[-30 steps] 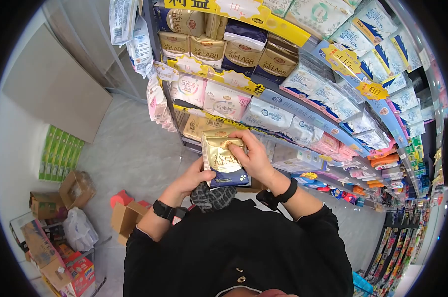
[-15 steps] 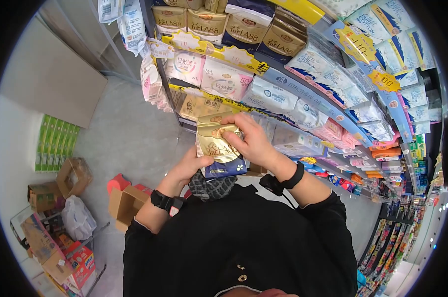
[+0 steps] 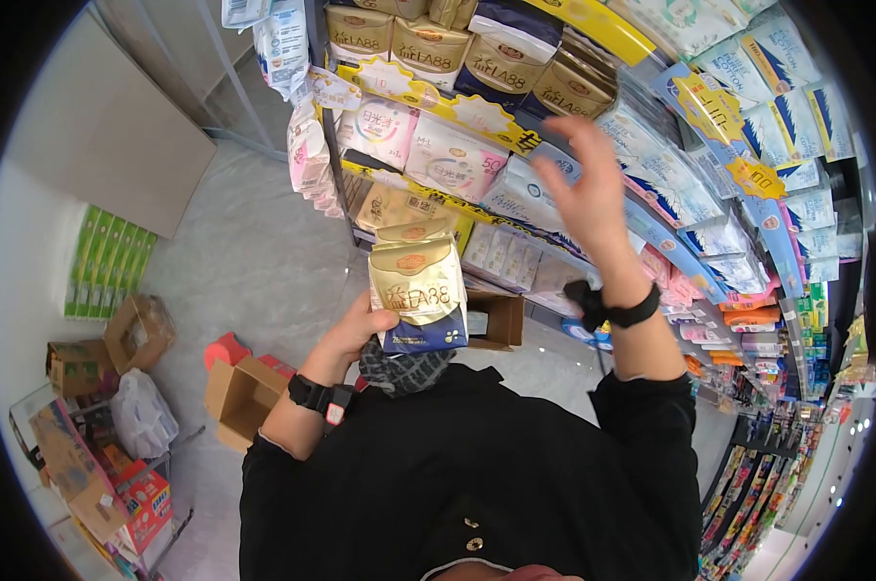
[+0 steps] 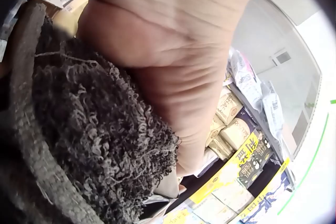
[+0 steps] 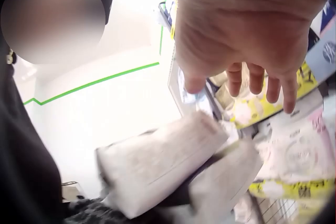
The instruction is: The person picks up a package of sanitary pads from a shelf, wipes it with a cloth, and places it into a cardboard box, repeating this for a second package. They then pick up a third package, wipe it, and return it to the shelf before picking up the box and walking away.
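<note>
My left hand [image 3: 363, 321] holds a gold-and-navy soft pack [image 3: 417, 290] in front of the chest, its thumb over the lower left edge. Behind that pack shows the gold top of another pack [image 3: 414, 230]. A dark grey cloth [image 3: 406, 370] hangs just below them; up close in the left wrist view, its curly pile [image 4: 105, 129] lies against the palm. My right hand [image 3: 595, 198] is away from the packs, raised in front of the shelf, fingers spread and holding nothing. The right wrist view has two blurred packs [image 5: 163, 163] below that hand.
Matching gold packs [image 3: 430, 48] stand on the upper shelf, above white-and-pink packs [image 3: 454, 160]. Yellow price strips [image 3: 438, 102] edge the shelves. An open carton [image 3: 501, 321] sits on the floor by the shelf, another carton [image 3: 246, 399] at the left. Boxes and a white bag [image 3: 145, 413] lie farther left.
The right hand has let go of the front pack and moved up and to the right toward the shelf. The left hand keeps its hold, and the other pack behind shows more.
</note>
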Available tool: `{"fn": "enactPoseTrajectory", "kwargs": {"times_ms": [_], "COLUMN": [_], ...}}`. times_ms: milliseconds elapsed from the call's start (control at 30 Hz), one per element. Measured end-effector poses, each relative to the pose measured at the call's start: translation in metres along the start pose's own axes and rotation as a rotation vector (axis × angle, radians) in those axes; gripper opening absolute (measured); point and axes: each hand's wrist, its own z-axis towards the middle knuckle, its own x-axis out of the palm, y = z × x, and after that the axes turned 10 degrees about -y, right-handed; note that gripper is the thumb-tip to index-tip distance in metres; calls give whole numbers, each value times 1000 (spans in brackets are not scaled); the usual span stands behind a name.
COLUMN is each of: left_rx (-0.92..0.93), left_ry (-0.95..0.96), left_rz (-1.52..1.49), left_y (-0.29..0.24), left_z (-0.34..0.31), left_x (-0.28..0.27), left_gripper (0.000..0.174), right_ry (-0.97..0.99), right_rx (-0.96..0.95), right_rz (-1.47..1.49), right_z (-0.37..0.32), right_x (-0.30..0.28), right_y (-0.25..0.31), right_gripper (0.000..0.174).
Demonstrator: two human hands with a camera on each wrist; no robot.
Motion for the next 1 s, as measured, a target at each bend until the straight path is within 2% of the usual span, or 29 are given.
{"fn": "enactPoseTrajectory", "kwargs": {"times_ms": [67, 100, 233, 400, 500, 633, 733, 900, 1000], "left_rx": [-31, -31, -12, -13, 6, -41, -43, -25, -34], "left_ry": [-5, -3, -9, -46, -82, -83, -91, -85, -79], "left_rz": [-7, -8, -9, -6, -24, -21, -11, -40, -43], "left_y": [1, 1, 8, 9, 7, 15, 17, 15, 17], "left_z": [-1, -2, -3, -12, -17, -20, -21, -23, -24], "left_x": [-4, -5, -13, -18, -20, -33, -33, -30, -32], "left_gripper": [91, 91, 92, 91, 89, 87, 86, 85, 85], "right_ry": [-99, -98, -58, 108, 59, 158, 148, 286, 237], "right_rx": [-66, -66, -71, -71, -161, -78, -162, 5, -66], "right_rz": [-202, -203, -374, -610, -696, -688, -689, -693, -643], "right_z": [27, 37, 62, 69, 70, 74, 76, 85, 83], "right_x": [-5, -5, 3, 20, 23, 16, 15, 5, 2], "right_y": [-20, -26, -49, -65, -72, -71, -76, -64, -67], "right_gripper": [43, 43, 49, 64, 65, 62, 58, 50, 49]}}
